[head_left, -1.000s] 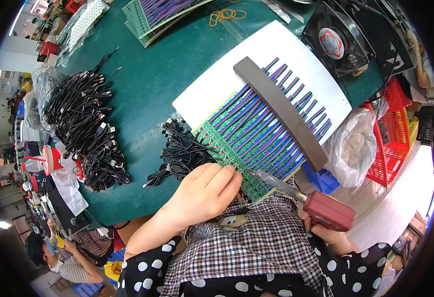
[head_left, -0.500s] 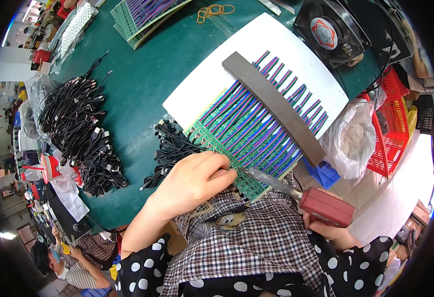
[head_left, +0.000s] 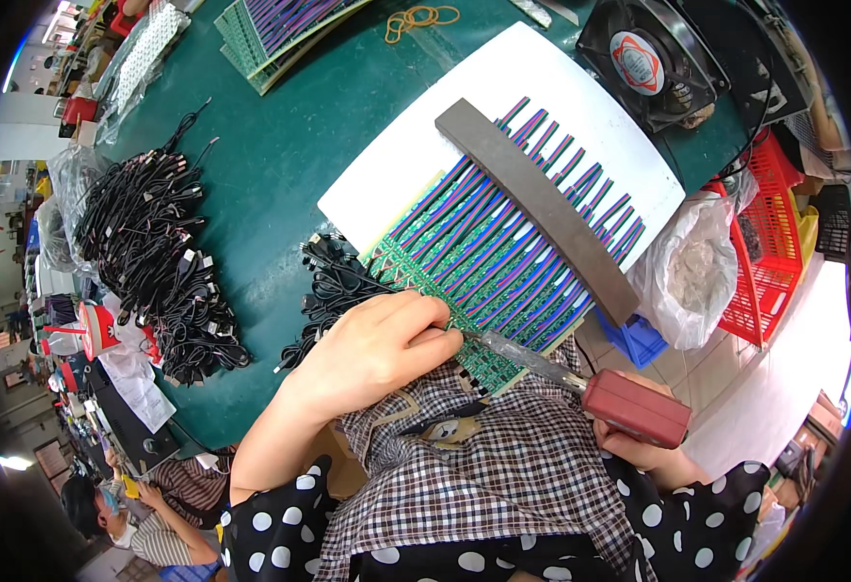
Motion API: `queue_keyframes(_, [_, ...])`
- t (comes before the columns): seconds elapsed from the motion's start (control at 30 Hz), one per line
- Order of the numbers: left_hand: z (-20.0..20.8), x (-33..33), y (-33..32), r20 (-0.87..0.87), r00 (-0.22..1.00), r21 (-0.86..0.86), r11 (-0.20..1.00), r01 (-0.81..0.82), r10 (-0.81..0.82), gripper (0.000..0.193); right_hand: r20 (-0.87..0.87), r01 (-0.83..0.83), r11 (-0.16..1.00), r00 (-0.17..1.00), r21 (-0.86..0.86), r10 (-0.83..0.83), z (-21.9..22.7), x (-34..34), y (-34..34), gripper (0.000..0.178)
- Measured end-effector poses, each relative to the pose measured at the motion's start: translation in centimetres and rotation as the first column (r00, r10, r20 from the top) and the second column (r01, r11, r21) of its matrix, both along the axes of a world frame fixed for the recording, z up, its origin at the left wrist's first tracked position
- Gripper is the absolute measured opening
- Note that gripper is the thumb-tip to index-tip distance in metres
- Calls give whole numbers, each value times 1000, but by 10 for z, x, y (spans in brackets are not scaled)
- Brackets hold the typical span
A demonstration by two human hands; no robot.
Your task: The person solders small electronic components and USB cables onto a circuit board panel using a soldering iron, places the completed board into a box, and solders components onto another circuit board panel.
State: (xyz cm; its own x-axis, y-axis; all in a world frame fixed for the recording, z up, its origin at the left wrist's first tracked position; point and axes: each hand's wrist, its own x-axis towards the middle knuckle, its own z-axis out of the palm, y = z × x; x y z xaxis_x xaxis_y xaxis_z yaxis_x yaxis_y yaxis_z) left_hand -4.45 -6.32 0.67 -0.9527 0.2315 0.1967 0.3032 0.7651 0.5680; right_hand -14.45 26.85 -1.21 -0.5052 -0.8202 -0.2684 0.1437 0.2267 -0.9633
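Observation:
My left hand is closed in a pinch at the near edge of a green circuit board panel. What its fingertips hold is hidden. In my right hand is a soldering gun with a dark red, boxy body. Its metal tip reaches left to the board edge, beside my left fingertips. Rows of blue, red and black ribbon wires run across the panel, with a dark grey bar lying over them. Black cables lie bunched by my left hand, some leading to the board's edge.
A white board lies under the panel on the green table. To the left is a big heap of black cables. A fan stands at the back right; a red basket and plastic bag sit at right.
Very little differs. The soldering gun's body has shifted slightly left, with its tip still by my left fingertips. My left hand keeps its pinch at the same place.

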Motion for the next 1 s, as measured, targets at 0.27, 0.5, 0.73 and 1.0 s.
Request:
queue_keyframes(0.27, [0, -1, -1, 7, 1000, 8, 1000, -1, 1, 26, 70, 110, 994, 992, -13, -109, 5, 10, 5, 67])
queue_keyframes(0.5, [1, 1, 1, 42, 999, 11, 1000, -21, 20, 25, 261, 162, 986, 954, -30, -149, 10, 9, -1, 70])
queue_keyframes(0.73, [7, 8, 25, 126, 975, 142, 970, -199, 181, 16, 351, 178, 984, 922, -13, -162, 14, 6, -1, 69])
queue_keyframes(1.0, [9, 9, 45, 268, 880, 136, 889, -437, 391, 13, 315, 116, 992, 941, 44, -124, 16, 3, 4, 63])
